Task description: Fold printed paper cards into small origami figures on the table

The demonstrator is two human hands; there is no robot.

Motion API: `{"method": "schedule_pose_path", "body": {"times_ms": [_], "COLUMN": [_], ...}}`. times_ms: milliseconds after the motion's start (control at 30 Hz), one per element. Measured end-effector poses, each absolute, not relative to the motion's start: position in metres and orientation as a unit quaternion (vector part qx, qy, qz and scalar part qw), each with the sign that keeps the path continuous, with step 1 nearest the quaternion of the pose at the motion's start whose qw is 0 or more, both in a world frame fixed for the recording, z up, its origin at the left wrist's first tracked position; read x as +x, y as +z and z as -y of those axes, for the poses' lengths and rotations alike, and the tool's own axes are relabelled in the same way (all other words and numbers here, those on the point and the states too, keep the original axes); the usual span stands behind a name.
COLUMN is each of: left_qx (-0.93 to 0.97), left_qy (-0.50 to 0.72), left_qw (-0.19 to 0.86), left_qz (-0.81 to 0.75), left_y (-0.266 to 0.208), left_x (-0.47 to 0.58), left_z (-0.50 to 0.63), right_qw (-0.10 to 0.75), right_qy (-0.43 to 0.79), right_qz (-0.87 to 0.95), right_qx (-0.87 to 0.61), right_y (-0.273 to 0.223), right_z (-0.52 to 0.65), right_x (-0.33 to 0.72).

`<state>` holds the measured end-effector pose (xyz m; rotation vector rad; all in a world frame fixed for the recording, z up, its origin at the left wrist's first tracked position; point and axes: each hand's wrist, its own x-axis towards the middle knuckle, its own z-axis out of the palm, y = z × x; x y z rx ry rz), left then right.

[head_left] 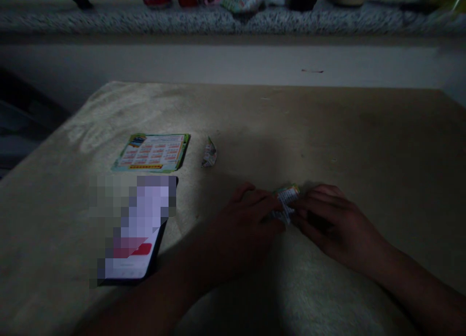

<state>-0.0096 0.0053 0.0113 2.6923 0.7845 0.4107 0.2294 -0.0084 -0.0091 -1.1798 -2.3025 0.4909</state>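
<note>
Folded printed paper [288, 196] is at the tabletop [345, 132], between left hand [247, 224] and right hand [337, 224]. Bent fingers touch opposite edges; pinching or pressing cannot be determined. Expect light, easily creased stock; hold at edges

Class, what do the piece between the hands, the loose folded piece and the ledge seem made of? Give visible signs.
Handled piece: probably paper, small print showing; finish unclear.
Loose folded piece: likely paper too, creased and printed; gloss unclear.
Ledge: granite-like stone, grey-and-white speckled, perhaps polished.
</note>
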Motion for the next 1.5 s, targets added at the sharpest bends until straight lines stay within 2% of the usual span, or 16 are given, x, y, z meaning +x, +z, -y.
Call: {"method": "schedule_pose_path", "body": {"times_ms": [400, 633, 867, 1500], "left_qx": [0.944, 0.945, 0.928, 0.927], "left_qy": [0.072, 0.083, 0.148, 0.127], "left_qw": [0.167, 0.167, 0.208, 0.198], "left_qz": [-0.277, -0.268, -0.273, -0.291], "left_y": [0.016, 0.015, 0.012, 0.010], "left_x": [-0.015, -0.015, -0.019, -0.013], "left_z": [-0.009, -0.008, -0.017, -0.015], "right_qw": [0.270, 0.275, 0.271, 0.234], "right_qy": [0.191, 0.209, 0.204, 0.191], "right_qz": [0.825, 0.820, 0.820, 0.828], "right_qx": [-0.459, -0.457, -0.461, -0.472], "right_y": [-0.009, -0.010, -0.011, -0.011], "right_z": [0.012, 0.011, 0.011, 0.013], "right_x": [0.220, 0.219, 0.220, 0.223]}}
